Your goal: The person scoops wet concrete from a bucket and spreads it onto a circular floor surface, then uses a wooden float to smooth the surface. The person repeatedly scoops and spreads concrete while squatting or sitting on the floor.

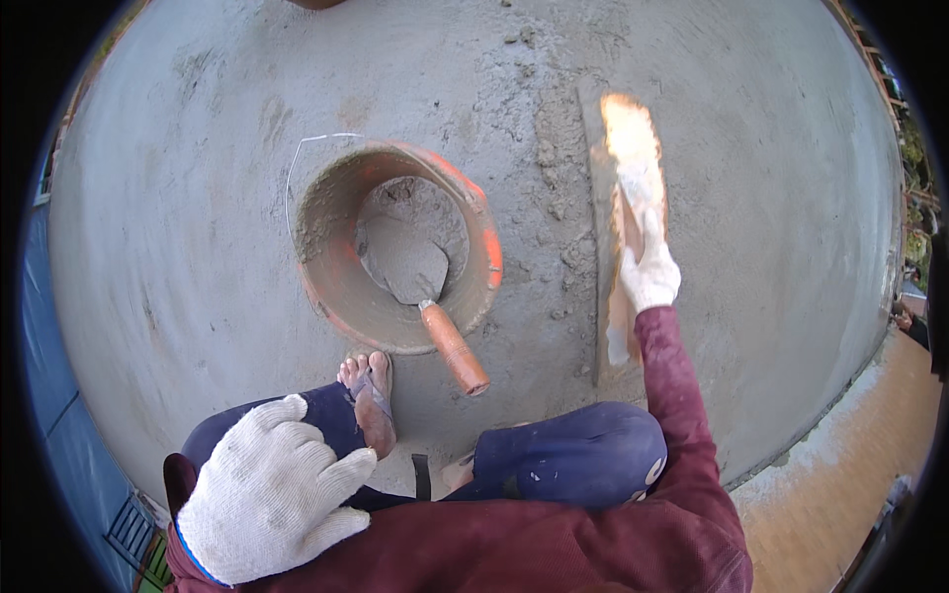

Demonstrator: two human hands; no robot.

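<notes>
Damp-looking grey concrete slab fills the view, mostly smooth; rough crumbly ridge runs just left of the float. Long flat hand float lies on the slab, right of the bucket; glare washes out its far end, material unclear. Right hand, white-gloved, grasps its handle. Left hand, white knit glove, is released over the lap, fingers loosely spread, nothing visible in it.

Likely risks: tilting the float or pressing unevenly could gouge the surface if soft; dragged crumbs could score it; bumping the jutting trowel handle could spill mortar.

Orange bucket: round, mortar-caked inside, thin wire bail. 1 trowel sits in it, blade rounded and grey-coated, cylindrical orange-brown handle over the rim. 1 bare foot just beside. Outer edges: blue sheeting left, tan ground right.
</notes>
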